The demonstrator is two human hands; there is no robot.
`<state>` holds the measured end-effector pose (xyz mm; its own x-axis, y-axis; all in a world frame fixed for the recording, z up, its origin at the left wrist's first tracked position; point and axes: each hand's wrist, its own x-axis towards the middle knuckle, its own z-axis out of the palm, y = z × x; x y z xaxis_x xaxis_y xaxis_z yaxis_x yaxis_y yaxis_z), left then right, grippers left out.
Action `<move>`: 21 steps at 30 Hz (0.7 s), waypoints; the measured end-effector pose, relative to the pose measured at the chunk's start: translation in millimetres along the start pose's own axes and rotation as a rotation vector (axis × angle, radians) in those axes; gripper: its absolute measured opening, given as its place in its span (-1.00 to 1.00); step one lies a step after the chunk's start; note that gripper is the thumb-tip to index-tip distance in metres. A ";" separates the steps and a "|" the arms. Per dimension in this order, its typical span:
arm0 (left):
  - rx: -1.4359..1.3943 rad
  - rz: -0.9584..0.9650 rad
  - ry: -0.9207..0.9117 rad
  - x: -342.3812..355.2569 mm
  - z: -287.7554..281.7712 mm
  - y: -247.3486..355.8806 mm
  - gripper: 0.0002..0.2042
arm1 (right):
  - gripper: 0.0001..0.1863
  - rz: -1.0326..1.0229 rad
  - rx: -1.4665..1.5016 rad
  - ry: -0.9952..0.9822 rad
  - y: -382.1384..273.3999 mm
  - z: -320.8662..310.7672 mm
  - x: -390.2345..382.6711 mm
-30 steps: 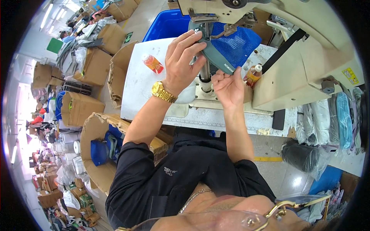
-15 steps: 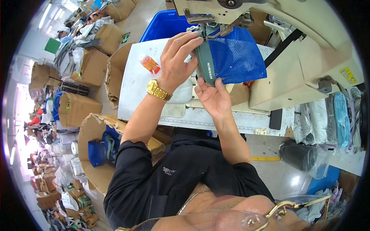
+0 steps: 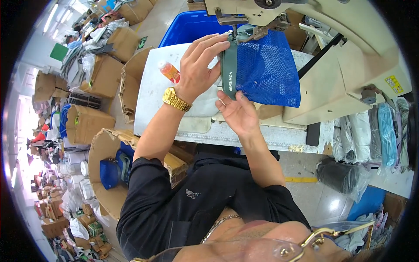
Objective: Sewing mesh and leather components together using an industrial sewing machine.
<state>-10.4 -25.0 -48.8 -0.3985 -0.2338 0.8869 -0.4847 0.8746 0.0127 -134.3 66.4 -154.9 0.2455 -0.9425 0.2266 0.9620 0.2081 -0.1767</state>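
Resting its outstretched fingers along the grey-green band (image 3: 228,72) of a blue mesh pouch (image 3: 270,72), the left hand (image 3: 200,65) lies near the sewing machine's presser foot (image 3: 234,36); whether its thumb grips the band's edge, I cannot tell. The right hand (image 3: 239,114), palm turned up, holds the band's near end between thumb and fingers.

The pouch sits under the head of the sewing machine (image 3: 323,87), its far end at the presser foot. Its right edge comes, in this view, up to the machine's body, so room on that side is narrow. To the left there is more: the white tabletop (image 3: 150,105) runs from the left hand past an orange-red bottle (image 3: 168,72) to its outer edge. The table's front edge, with a ruler strip (image 3: 218,139) along it, passes beneath both forearms, just before the person's waist.

Counted: two hands, one pouch, one machine, one bottle in sight, one gold wristwatch (image 3: 176,100) on the left wrist, one blue plastic bin (image 3: 185,31) beyond the table, and at least two cardboard cartons (image 3: 104,196) by its left side, the nearer holding blue fabric (image 3: 109,174).
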 end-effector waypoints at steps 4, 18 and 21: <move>0.007 0.023 -0.040 1.4 -0.4 -3.4 -0.61 | -0.82 -0.005 -0.033 0.019 1.5 3.0 0.3; 0.092 -0.050 0.008 -11.4 -2.5 11.7 -0.62 | -0.73 -0.078 -0.111 0.017 -39.8 -14.8 7.3; 0.066 -0.063 0.008 -9.3 -4.4 12.9 -0.63 | -0.73 -0.076 -0.145 -0.016 -45.9 -17.1 6.9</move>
<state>-9.5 -9.7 -54.8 -0.3594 -0.2835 0.8891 -0.5587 0.8284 0.0384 -178.8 45.9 -161.6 0.1760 -0.9496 0.2593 0.9507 0.0956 -0.2950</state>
